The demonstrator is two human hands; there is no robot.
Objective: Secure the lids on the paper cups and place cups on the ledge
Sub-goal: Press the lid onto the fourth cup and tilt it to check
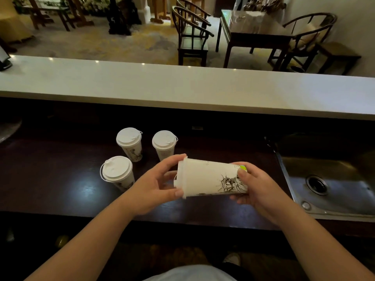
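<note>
I hold a white paper cup [209,177] with a dark printed drawing, lying sideways above the dark counter. Its white plastic lid [181,177] points left. My left hand [156,183] grips the lid end with thumb and fingers around the rim. My right hand [257,187] holds the cup's base. Three more lidded cups stand upright on the counter to the left: one at the near left [118,173], one behind it [129,142], one at the back right [164,144]. The long white ledge [182,88] runs across above the counter with no cups on it.
A steel sink [328,179] with a drain is set into the counter at the right. The dark counter [60,179] stretches left. A dark object [4,59] stands on the ledge's far left end. Chairs and tables fill the room beyond.
</note>
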